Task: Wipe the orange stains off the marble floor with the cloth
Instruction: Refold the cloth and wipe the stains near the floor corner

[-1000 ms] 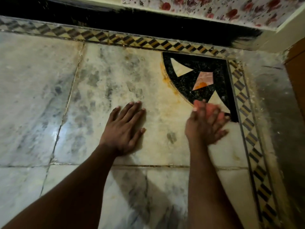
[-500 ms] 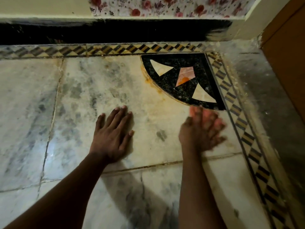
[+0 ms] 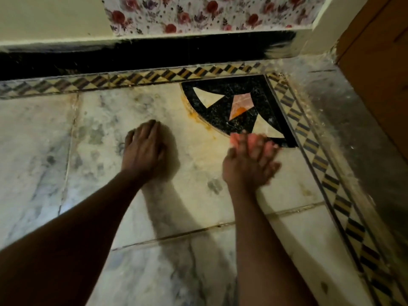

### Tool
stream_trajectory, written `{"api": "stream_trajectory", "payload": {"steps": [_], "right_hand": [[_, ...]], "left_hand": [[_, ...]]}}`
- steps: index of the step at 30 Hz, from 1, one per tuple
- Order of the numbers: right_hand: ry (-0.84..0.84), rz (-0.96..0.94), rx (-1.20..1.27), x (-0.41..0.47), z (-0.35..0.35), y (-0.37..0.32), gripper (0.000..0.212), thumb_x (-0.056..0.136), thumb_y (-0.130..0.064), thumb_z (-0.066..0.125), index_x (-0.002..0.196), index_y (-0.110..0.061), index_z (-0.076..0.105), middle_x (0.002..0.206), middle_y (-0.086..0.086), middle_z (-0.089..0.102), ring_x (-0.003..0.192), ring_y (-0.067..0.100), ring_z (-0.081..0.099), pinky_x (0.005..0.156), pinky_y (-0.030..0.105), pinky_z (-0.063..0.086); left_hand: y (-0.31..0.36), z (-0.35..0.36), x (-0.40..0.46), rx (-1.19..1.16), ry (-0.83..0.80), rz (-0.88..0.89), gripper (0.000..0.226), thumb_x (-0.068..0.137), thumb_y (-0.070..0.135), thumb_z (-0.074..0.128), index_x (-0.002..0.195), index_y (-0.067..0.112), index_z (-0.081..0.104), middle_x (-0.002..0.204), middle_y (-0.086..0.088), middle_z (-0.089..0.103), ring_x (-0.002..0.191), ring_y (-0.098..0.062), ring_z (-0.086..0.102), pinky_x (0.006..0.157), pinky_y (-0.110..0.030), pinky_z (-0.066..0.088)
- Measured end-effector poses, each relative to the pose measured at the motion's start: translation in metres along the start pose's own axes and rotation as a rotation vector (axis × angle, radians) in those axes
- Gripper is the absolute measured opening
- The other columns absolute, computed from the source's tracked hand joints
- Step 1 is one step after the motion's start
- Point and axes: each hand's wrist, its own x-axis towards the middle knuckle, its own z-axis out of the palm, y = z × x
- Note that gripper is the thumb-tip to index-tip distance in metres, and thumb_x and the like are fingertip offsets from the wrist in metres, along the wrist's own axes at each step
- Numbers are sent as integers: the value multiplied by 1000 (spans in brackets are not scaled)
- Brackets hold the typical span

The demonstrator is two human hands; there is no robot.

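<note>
1. the left hand [image 3: 143,152] lies palm down on the pale marble floor [image 3: 44,151], fingers close together and curled a little at the tips, holding nothing.
2. the right hand [image 3: 249,164] is blurred, fingers spread and pressed down on a pink-orange cloth [image 3: 254,140] that shows between and past the fingertips.
3. the cloth sits at the lower edge of the black corner inlay [image 3: 223,115], touching the floor where the inlay meets the pale slab.
4. orange stains [image 3: 194,115] run along the curved left border of the inlay, between the two hands and just above the cloth; a brighter orange patch [image 3: 239,111] marks the pink triangle inside the inlay.
5. a checkered border strip [image 3: 320,164] runs down the right of the right hand, near it but apart.
</note>
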Motion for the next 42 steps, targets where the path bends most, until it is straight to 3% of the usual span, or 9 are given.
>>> {"api": "stream_trajectory", "payload": {"steps": [5, 9, 13, 20, 26, 30, 33, 39, 42], "right_hand": [[-47, -496, -99, -79, 4, -6, 59, 106, -62, 20, 164, -54, 18, 179, -8, 6, 165, 30, 4, 128, 60, 11], [-25, -277, -159, -55, -15, 51, 61, 105, -68, 14, 164, -55, 6, 179, -9, 3, 165, 30, 4, 128, 63, 11], [20, -4, -31, 55, -6, 9, 67, 100, -67, 7, 165, -52, 1, 180, -3, -4, 164, 35, -10, 128, 65, 0], [-45, -499, -159, 32, -13, 16, 58, 108, -64, 11, 165, -54, 7, 179, -10, 4, 166, 27, 2, 129, 60, 6], [10, 42, -82, 133, -6, -21, 67, 103, -67, 4, 165, -45, -9, 179, 3, -10, 163, 37, -15, 129, 63, -1], [-57, -273, -91, 131, 3, -78, 63, 108, -64, 14, 164, -50, -11, 178, -1, -15, 163, 32, -18, 131, 58, -3], [-46, -500, -130, 71, -1, -40, 56, 110, -61, 16, 164, -56, 3, 178, -11, -4, 165, 23, -8, 131, 52, 1], [-34, -40, -49, 169, -2, -62, 60, 108, -61, 16, 164, -50, -3, 179, 4, -4, 164, 35, -8, 130, 60, 1], [-113, -170, -57, 188, 6, -123, 62, 110, -59, 21, 165, -51, -5, 178, 3, -14, 162, 36, -18, 130, 59, -1]], "left_hand": [[3, 17, 24, 2, 32, -13, 75, 102, 50, 20, 167, 13, 22, 176, -9, 18, 162, -28, 17, 129, -49, 12], [3, 27, 19, -25, 95, -63, 75, 105, 57, 13, 168, 17, 19, 177, -4, 15, 163, -22, 13, 131, -46, 6], [0, 30, 26, -17, 103, -75, 76, 105, 61, 11, 168, 19, 16, 177, 0, 11, 163, -19, 9, 131, -45, 4], [1, 22, 27, -51, 81, -105, 74, 105, 59, 16, 169, 21, 17, 177, 1, 12, 163, -18, 10, 132, -48, 8], [0, 27, 30, -48, 64, -104, 72, 106, 56, 20, 169, 21, 17, 177, 2, 10, 163, -16, 9, 131, -51, 10], [-1, 28, 31, -41, 62, -105, 71, 106, 55, 20, 168, 20, 19, 178, 3, 9, 163, -17, 10, 129, -53, 13], [1, 24, 31, -48, 52, -111, 72, 106, 55, 19, 168, 19, 21, 177, 2, 11, 163, -18, 12, 129, -52, 14], [-1, 26, 32, -34, 49, -106, 70, 106, 50, 24, 167, 16, 23, 177, -2, 14, 163, -20, 14, 127, -54, 16], [-2, 27, 34, -19, 42, -91, 71, 106, 51, 23, 168, 16, 20, 177, -3, 12, 163, -19, 12, 128, -54, 15]]}}
